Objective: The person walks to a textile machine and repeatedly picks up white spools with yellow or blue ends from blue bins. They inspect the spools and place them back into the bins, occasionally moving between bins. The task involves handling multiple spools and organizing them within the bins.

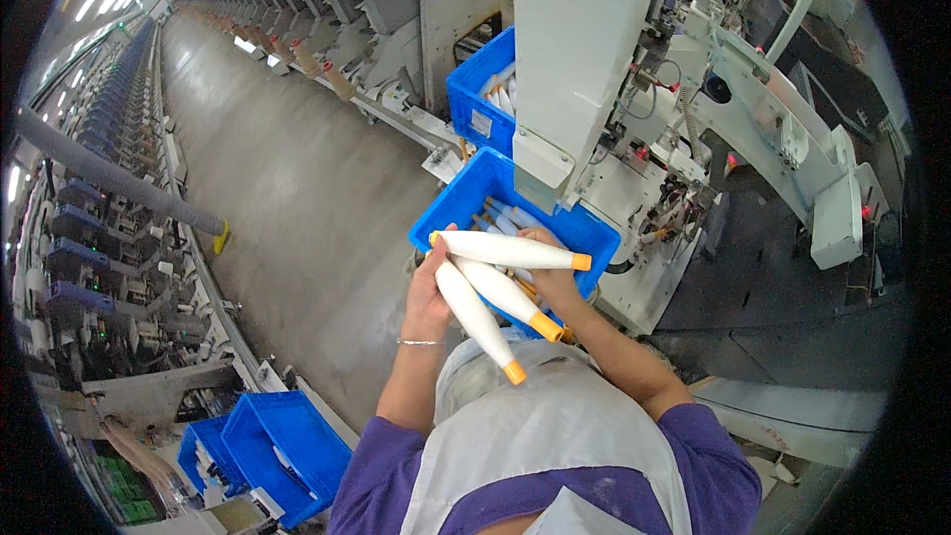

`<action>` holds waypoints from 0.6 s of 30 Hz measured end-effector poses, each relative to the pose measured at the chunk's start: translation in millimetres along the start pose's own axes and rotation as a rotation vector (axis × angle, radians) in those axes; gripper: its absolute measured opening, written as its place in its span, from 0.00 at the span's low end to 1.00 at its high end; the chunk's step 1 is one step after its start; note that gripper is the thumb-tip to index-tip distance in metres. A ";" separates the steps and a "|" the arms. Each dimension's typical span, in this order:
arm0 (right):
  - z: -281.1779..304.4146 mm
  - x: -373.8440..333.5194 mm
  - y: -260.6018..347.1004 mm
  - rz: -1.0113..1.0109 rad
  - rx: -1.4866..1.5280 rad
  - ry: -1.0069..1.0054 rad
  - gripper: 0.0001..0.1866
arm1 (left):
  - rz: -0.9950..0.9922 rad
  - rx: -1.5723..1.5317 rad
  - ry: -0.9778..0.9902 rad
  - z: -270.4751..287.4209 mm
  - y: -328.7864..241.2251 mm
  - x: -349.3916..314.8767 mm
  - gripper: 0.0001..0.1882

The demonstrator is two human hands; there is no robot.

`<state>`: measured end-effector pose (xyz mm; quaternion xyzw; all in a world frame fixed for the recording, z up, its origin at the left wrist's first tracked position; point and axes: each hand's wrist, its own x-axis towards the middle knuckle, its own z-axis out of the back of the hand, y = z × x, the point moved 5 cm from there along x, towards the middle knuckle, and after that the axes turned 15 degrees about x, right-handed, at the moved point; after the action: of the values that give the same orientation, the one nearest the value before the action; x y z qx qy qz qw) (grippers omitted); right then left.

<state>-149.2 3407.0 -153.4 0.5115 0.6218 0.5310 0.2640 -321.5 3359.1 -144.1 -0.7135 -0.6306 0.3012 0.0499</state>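
Observation:
My left hand (430, 289) is closed round the narrow ends of three white yarn bobbins, held fanned out above a blue crate (458, 200). The top yarn bobbin (510, 250) points right, and the other two slant down toward my apron. Each has an orange tube end showing. My right hand (557, 279) is at the crate behind the top bobbin, which covers part of it; its fingers are too hidden to show whether they hold anything. More yarn bobbins (507, 222) lie loosely inside the crate, some with bare orange ends.
A second blue crate (474, 89) with bobbins stands beyond, beside a white machine column (584, 50). Machine arms (783, 109) fill the right side. Blue crates (287, 456) sit at lower left. A grey floor aisle (267, 178) runs between machine rows.

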 end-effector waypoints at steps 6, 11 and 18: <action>-1.1 -0.8 8.3 -0.074 -0.034 0.011 0.21 | 0.005 0.067 -0.042 -1.4 9.7 -1.8 0.21; -11.3 7.9 33.4 -0.121 0.303 0.071 0.23 | 0.016 0.106 0.032 -11.4 21.2 -4.5 0.21; 23.2 22.2 96.3 -0.134 -0.158 -0.167 0.17 | -0.092 0.459 -0.122 -23.6 -33.7 -13.3 0.33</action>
<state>-102.2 3428.0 -66.0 0.4888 0.5865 0.5152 0.3894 -339.5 3360.8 -104.8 -0.6346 -0.5792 0.4766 0.1863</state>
